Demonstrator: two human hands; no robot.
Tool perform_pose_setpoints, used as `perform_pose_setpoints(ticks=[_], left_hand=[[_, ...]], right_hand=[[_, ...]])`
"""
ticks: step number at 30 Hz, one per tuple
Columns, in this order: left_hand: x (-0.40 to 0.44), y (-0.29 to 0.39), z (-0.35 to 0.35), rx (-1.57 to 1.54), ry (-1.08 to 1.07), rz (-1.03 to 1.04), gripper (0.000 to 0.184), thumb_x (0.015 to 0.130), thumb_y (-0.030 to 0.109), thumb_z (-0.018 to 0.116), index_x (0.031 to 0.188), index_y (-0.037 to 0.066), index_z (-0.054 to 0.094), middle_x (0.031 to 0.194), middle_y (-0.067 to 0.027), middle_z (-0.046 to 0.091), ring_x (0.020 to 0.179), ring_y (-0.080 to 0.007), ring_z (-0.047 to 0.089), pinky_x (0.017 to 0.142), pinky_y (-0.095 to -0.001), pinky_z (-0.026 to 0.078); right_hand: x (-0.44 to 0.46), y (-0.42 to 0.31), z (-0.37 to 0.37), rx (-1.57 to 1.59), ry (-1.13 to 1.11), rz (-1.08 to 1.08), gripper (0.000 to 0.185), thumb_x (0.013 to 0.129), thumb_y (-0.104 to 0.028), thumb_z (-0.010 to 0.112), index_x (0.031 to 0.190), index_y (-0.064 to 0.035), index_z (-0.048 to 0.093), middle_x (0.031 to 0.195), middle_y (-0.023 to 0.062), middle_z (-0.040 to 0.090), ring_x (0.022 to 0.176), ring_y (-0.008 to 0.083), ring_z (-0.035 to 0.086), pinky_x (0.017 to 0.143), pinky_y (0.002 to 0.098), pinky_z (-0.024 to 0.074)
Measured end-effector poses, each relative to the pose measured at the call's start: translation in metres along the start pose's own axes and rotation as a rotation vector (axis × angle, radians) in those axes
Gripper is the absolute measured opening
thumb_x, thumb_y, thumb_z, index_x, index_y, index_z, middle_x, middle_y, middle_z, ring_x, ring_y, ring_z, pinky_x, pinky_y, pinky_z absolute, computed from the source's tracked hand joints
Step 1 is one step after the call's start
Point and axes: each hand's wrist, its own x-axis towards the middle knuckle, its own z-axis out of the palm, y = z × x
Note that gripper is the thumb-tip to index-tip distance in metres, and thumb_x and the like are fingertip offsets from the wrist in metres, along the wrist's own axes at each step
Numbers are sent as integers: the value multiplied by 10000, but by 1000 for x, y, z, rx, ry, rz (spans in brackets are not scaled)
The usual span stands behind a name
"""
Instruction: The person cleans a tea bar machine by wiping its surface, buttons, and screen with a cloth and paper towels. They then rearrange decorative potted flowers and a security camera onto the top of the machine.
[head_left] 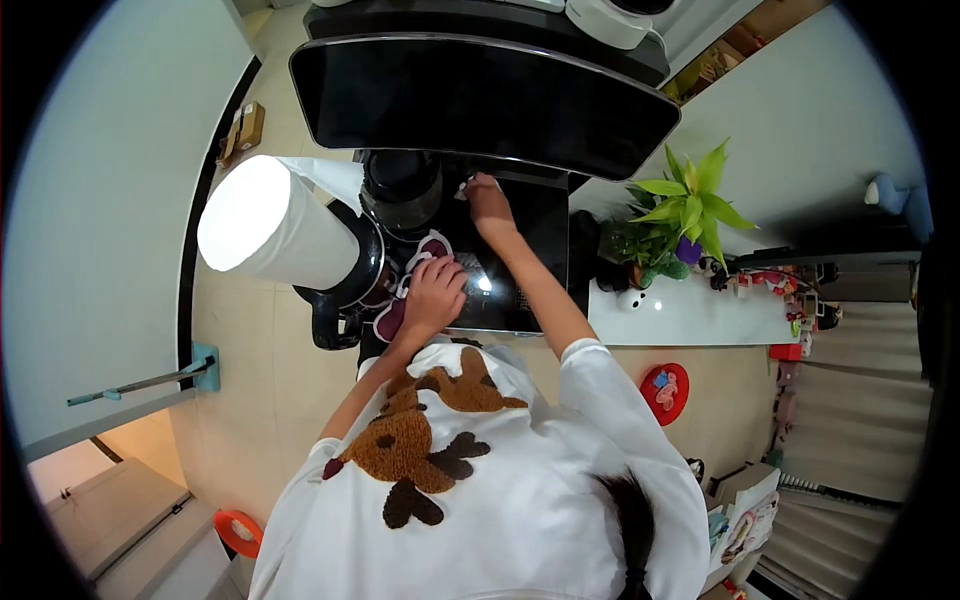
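Note:
My left hand (435, 293) lies with fingers stretched out at the near left of a glossy black surface (535, 235). Beside and partly under it are purple-and-white items (390, 320), whose kind I cannot make out. My right hand (489, 207) reaches farther over the black surface, its fingers closed on a crumpled white tissue (462, 188). Left of that hand stands a glass jug with a black lid (402, 190). A large white paper roll (290, 225) with a loose end stands nearer on the left, next to a black handle (333, 320).
A wide dark screen-like panel (485, 105) tilts above the far edge. Potted plants (690, 205) stand on a white ledge (700, 318) at right. A red basin (664, 393) sits on the floor. A cardboard box (245, 130) lies at far left.

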Motion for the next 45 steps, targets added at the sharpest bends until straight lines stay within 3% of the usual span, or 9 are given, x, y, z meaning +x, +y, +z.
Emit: perform_pose_setpoints(ticks=[8, 14, 27, 30, 31, 33, 34, 40, 45], left_hand=[[-1, -1, -2, -24, -8, -2, 227, 697, 122, 583, 919, 79, 608, 1010, -52, 568, 1073, -221, 481, 953, -397, 334], [-1, 0, -1, -23, -11, 0, 217, 704, 123, 582, 914, 80, 611, 1007, -51, 571, 1073, -221, 482, 951, -395, 334], [2, 0, -1, -30, -5, -1, 222, 689, 119, 583, 902, 63, 604, 982, -55, 576, 1059, -223, 492, 943, -402, 339], [2, -1, -1, -47, -13, -2, 220, 687, 117, 585, 899, 62, 605, 982, -57, 575, 1059, -221, 492, 942, -400, 340], [2, -1, -1, -44, -13, -5, 220, 687, 117, 585, 899, 62, 605, 982, -57, 575, 1059, -221, 492, 942, -400, 340], [2, -1, -1, -45, 0, 3, 223, 686, 115, 586, 902, 63, 604, 984, -55, 575, 1060, -220, 492, 944, -399, 339], [2, -1, -1, -46, 2, 1, 223, 686, 115, 586, 902, 63, 604, 984, -55, 575, 1060, -220, 492, 944, -399, 339], [2, -1, -2, -22, 3, 6, 217, 690, 124, 583, 898, 67, 603, 987, -49, 573, 1058, -218, 493, 946, -396, 336], [2, 0, -1, -25, -6, -3, 209, 697, 129, 575, 895, 68, 603, 989, -48, 572, 1058, -219, 492, 943, -397, 338]], right_hand=[[6, 62, -26, 192, -73, -134, 145, 665, 69, 572, 721, -44, 643, 824, 119, 578, 851, 305, 564, 749, 346, 467], [-31, 71, -64, 100, -87, 50, 178, 699, 68, 561, 792, -36, 672, 875, 127, 592, 866, 304, 563, 768, 356, 465], [-126, -28, -62, -49, 158, 205, 211, 678, -27, 630, 883, -40, 580, 903, 122, 526, 896, 324, 487, 771, 391, 400], [-118, -13, -68, 409, 155, 291, 161, 728, 22, 610, 876, -22, 563, 871, 148, 510, 787, 321, 527, 735, 348, 436], [-115, -6, -66, 464, 230, 334, 176, 748, -4, 640, 897, -29, 550, 828, 75, 510, 781, 164, 524, 720, 253, 424], [-113, 0, -72, 936, 333, 548, 231, 766, 3, 637, 967, -47, 535, 831, 30, 513, 793, 118, 503, 731, 225, 417], [-112, 5, -72, 889, 366, 549, 284, 771, 37, 615, 1022, -43, 511, 845, 16, 503, 773, 88, 502, 701, 224, 424], [-117, -14, -89, -278, 223, 164, 189, 683, -58, 676, 854, -6, 613, 911, 122, 540, 858, 307, 495, 764, 348, 423], [-116, -17, -71, -84, 227, 239, 215, 723, -21, 634, 919, 29, 560, 919, 161, 517, 855, 342, 487, 747, 383, 413]])
